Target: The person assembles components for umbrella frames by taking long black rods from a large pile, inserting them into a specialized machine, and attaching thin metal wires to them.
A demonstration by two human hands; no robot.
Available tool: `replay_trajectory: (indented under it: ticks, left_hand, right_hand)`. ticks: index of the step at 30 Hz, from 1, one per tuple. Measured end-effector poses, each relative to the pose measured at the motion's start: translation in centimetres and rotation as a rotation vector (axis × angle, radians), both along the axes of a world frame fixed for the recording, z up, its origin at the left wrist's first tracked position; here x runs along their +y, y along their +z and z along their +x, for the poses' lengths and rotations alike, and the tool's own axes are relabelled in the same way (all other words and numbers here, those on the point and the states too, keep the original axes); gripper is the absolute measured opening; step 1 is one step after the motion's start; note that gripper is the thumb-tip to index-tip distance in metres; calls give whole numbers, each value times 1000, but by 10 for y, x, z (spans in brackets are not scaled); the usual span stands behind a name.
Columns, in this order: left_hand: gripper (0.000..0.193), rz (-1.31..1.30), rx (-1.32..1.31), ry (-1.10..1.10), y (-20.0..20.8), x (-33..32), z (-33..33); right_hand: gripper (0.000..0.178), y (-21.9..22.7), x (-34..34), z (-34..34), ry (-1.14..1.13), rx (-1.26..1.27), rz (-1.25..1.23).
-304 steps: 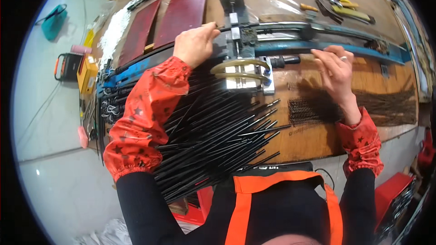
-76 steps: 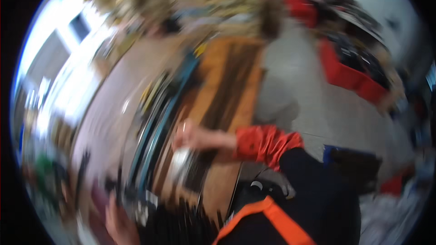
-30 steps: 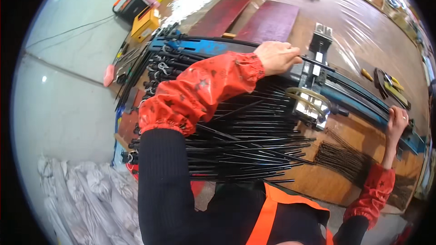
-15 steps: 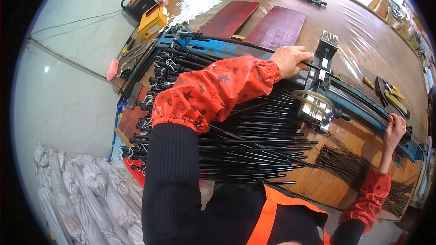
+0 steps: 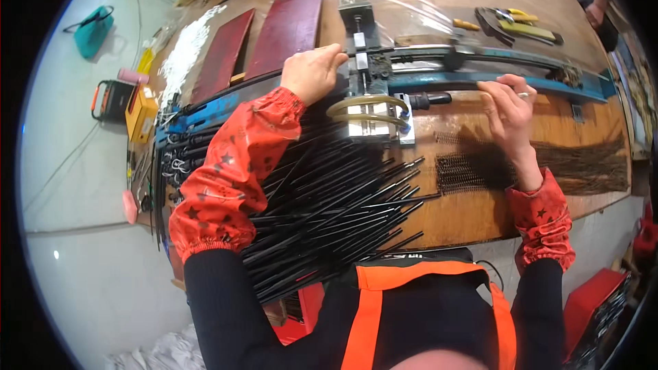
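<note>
- Black, thin rods (image 5: pixel 329 219) lying in a big fanned heap on the near left of the wooden surface (image 5: pixel 473 212), partly under the left forearm in its red sleeve cover (image 5: pixel 236 164); all slim, straight and dark, many ending in a slightly thicker tip toward the right.
- Resting at the left side of the metal jig (image 5: pixel 367 75): left hand (image 5: pixel 312 72), fingers curled and closed, seemingly pinching one long rod (image 5: pixel 480 51) that runs rightward through the jig; exact grip hidden behind the knuckles.
- Reaching to the blue rail (image 5: pixel 480 81) right of the jig: right hand (image 5: pixel 510 106), fingertips drawn together as if pinching something small at the rail's edge; what is pinched, too small to tell.
- Judging progress: one rod seated in the jig and being worked, the large heap waiting beside it, so most pieces probably left to do.
- Lying under and beside the right wrist: a row of small dark coiled springs (image 5: pixel 466 168), and further right a spread of fine brownish wires (image 5: pixel 582 168), possibly parts for later fitting or finished pieces; cannot tell which.
- Sitting behind the jig: two dark red boards (image 5: pixel 274 34) and, at far right, pliers with yellow handles (image 5: pixel 514 20).
- Hanging off the left edge of the surface: more hooked black pieces (image 5: pixel 175 157), next to a yellow box (image 5: pixel 140 113).
</note>
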State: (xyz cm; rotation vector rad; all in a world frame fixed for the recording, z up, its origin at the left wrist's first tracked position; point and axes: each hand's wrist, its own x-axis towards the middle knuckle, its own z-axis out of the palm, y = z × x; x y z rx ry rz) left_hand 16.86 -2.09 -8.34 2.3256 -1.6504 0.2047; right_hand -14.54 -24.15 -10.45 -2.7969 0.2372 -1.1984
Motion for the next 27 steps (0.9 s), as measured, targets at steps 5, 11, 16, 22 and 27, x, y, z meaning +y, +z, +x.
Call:
replay_trajectory:
  ticks: [5,11,16,22,27]
  left_hand:
    - [21,34,-38,21,6,3,-1]
    - [17,-116,-92,-30,1,-1,2]
    - [20,-146,-200,-105,-16,-5,4]
    - [15,-275,-424,-349,-18,-5,37]
    - [17,-196,-412,-393,-6,-21,49]
  right_hand:
    - [24,-3,27,17,102,72,192]
    - [21,-17,41,38,326,83,587]
    - [28,-34,28,45,347,138,844]
    - [52,-21,65,-38,336,546,200]
    - [23,-41,75,-49,375,515,288]
